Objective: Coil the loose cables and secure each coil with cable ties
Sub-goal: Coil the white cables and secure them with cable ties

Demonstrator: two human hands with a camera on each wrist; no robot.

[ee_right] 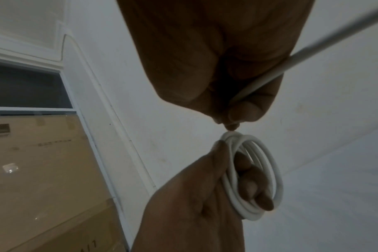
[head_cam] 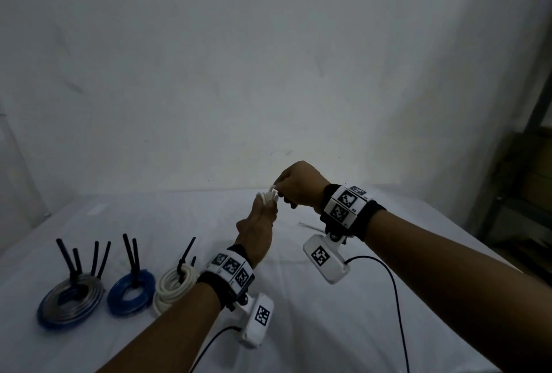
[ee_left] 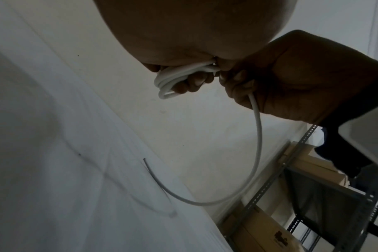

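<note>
A: From the head view, we are seeing the left hand (head_cam: 259, 224) holding the white cable (head_cam: 267, 196) coil around its fingers, while the right hand (head_cam: 298, 186) just above is pinching the strand.

B: At the left wrist, we are watching the cable's free length hanging below the right hand (ee_left: 291, 81). At the right wrist, loops are wrapping the left hand's fingers (ee_right: 251, 185).

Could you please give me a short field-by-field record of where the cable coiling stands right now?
Left hand: left hand holds a small coil of thin white cable wound around its fingers
Right hand: right hand pinches the same cable's loose tail, feeding it to the coil
Finished coils: grey-and-blue coil, blue coil, thick white coil, each with upright black cable ties
Surface: white-covered table
</note>
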